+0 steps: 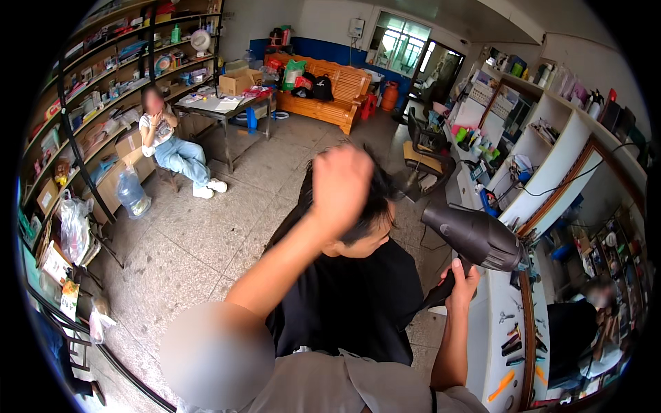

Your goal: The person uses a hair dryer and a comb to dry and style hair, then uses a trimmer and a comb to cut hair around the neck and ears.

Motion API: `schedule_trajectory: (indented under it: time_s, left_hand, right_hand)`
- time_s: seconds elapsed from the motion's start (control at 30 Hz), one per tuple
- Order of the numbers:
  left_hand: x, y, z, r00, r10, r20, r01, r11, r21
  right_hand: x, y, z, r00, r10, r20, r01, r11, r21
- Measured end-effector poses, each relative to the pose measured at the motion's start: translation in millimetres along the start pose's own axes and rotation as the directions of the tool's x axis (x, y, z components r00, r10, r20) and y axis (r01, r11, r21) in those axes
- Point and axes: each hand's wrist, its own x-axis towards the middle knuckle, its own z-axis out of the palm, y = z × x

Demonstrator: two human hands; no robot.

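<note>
My right hand (pixel 459 281) grips the handle of a black hair dryer (pixel 472 235), its nozzle pointing left towards the head of a seated person. My left hand (pixel 342 188), blurred, is over the top of that person's dark hair (pixel 379 206). Its fingers curl away from me, so I cannot tell whether they hold hair. A black barber's cape (pixel 356 304) covers the seated person's shoulders and body. The head faces right, towards the mirror side.
On the right, a white counter (pixel 475 335) bears scissors (pixel 506 316), clippers (pixel 511 343) and an orange comb (pixel 501 384) beside a framed mirror (pixel 578 330). A black salon chair (pixel 426 149) stands beyond. Back left, another person (pixel 173 139) sits near a table (pixel 227 106) and crowded shelves (pixel 103 77).
</note>
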Motion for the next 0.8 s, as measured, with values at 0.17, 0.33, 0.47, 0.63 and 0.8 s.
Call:
schedule_trajectory:
  time_s: [0.17,0.33,0.47,0.63,0.8]
  left_hand:
    - [-72,68,38,0.905,0.397,0.151,-0.414,0.904,0.107]
    - [-2,15,-18,0.948,0.156,0.277,-0.115,0.980,-0.159]
    - [-15,33,-6,0.958,0.280,0.056,-0.275,0.958,-0.088]
    - [-34,39,42,0.929,0.342,0.143,-0.352,0.934,0.056]
    - [-16,-2,58,0.952,0.288,-0.107,-0.255,0.935,0.245]
  right_hand:
    - [-5,-5,3,0.939,0.100,0.330,-0.204,0.932,0.300]
    - [-6,1,9,0.974,0.101,0.205,-0.154,0.953,0.260]
    - [-3,-13,28,0.985,0.130,0.111,-0.148,0.974,0.170]
    - [-1,-42,43,0.973,0.146,0.181,-0.170,0.978,0.125]
    - [-7,-40,33,0.976,0.067,0.206,-0.115,0.967,0.229]
